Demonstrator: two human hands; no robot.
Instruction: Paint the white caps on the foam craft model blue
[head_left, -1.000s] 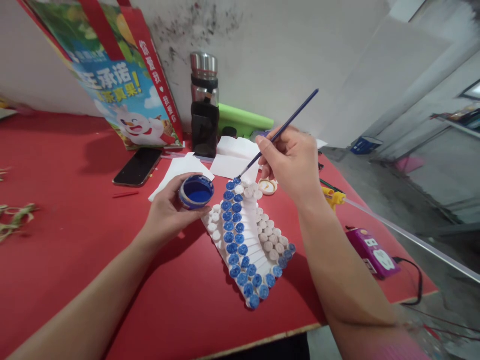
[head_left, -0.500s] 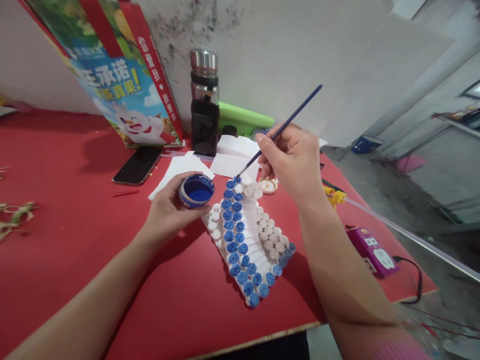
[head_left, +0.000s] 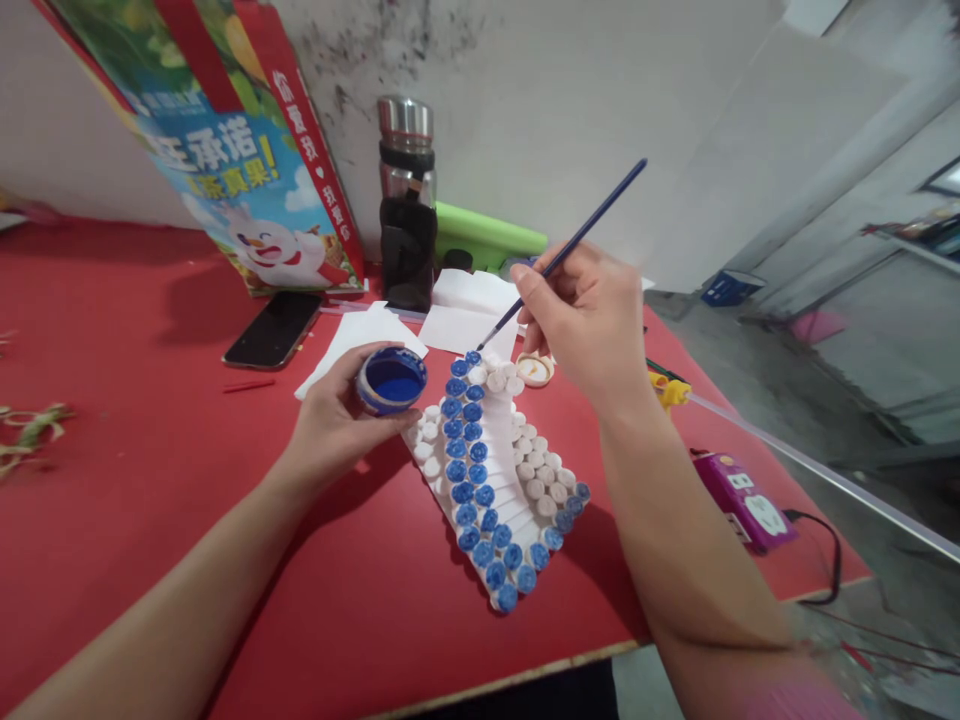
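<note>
My left hand (head_left: 337, 405) is closed round a small jar of blue paint (head_left: 391, 381), its open mouth tipped toward me. In my right hand (head_left: 581, 310) I pinch a thin paintbrush (head_left: 577, 235) with a dark blue handle. Its dark tip is just above the far end of a craft piece (head_left: 499, 450) made of small rolled white discs set around a curved, stepped white strip. Discs along the left curve and near edge are blue; others at the right (head_left: 541, 470) and far left are white. The piece lies tilted on the red table.
A round lid (head_left: 535, 370) and white paper (head_left: 465, 310) lie behind the piece. A phone (head_left: 273, 330), a steel bottle (head_left: 407, 200) and a printed bag (head_left: 247, 150) stand or lie at the back left. At right sits a purple power box (head_left: 742, 502) near a yellow glue gun (head_left: 671, 390).
The brush tip has lifted slightly off the far blue discs, its handle end rising a little. My left hand holds the jar in nearly the same place.
</note>
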